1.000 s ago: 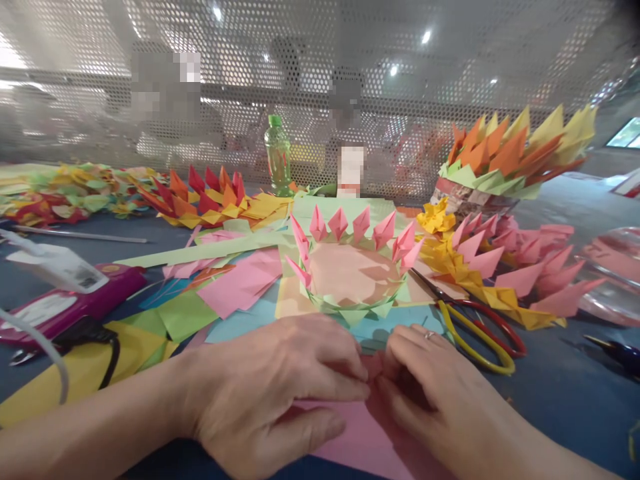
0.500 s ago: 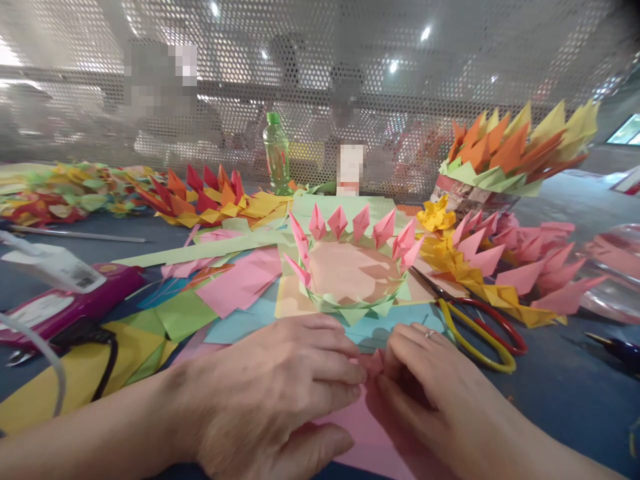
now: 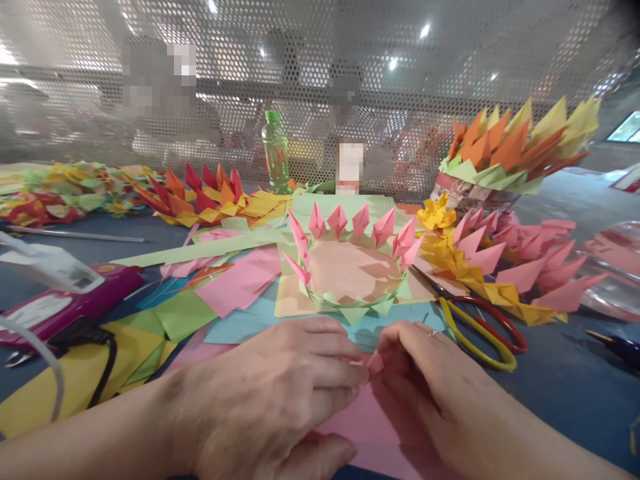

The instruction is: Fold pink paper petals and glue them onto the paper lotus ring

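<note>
Left hand: thumb apart from fingers | Right hand: fingers' closure hidden, cannot tell | Advised: align small pink paper piece before creasing firmly

It looked like a craft room: a dark blue counter held coloured paper sheets, pointy folded pink paper petals and red-and-yellow-handled metal scissors.

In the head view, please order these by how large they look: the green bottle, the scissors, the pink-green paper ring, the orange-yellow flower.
1. Pink-green paper ring and orange-yellow flower: too alike to rank, the ring being nearer the camera.
2. Scissors
3. Green bottle
</note>
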